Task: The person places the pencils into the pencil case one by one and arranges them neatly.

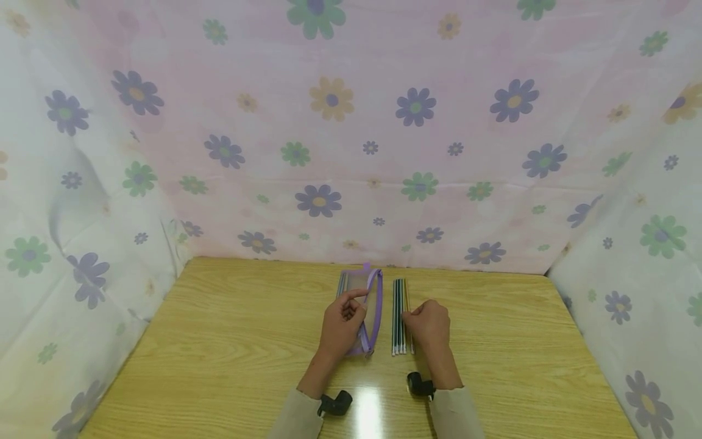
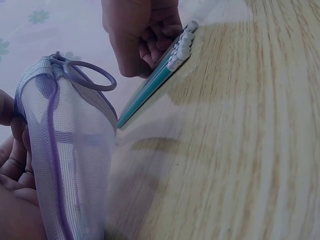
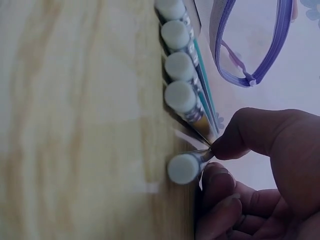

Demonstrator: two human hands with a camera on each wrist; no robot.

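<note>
A mesh pencil pouch (image 1: 355, 277) with a purple zipper (image 1: 378, 305) lies on the table, its zipped mouth gaping. My left hand (image 1: 342, 323) holds the pouch's edge, fingers curled at the mesh in the left wrist view. Some pencils (image 1: 342, 284) show inside the pouch at its left side. To the right, several dark green pencils (image 1: 397, 311) lie side by side, white erasers (image 3: 178, 66) toward me. Beside that row my right hand (image 1: 430, 326) pinches a yellowish pencil (image 1: 406, 292) between thumb and finger; its white eraser (image 3: 183, 168) stands apart from the others.
The wood-grain table (image 1: 236, 341) spreads out on both sides of the pouch and pencils. Flowered cloth (image 1: 373, 164) hangs behind the table and along both sides. A black wrist camera (image 1: 336, 403) sits on my left wrist, another camera (image 1: 420, 385) on my right.
</note>
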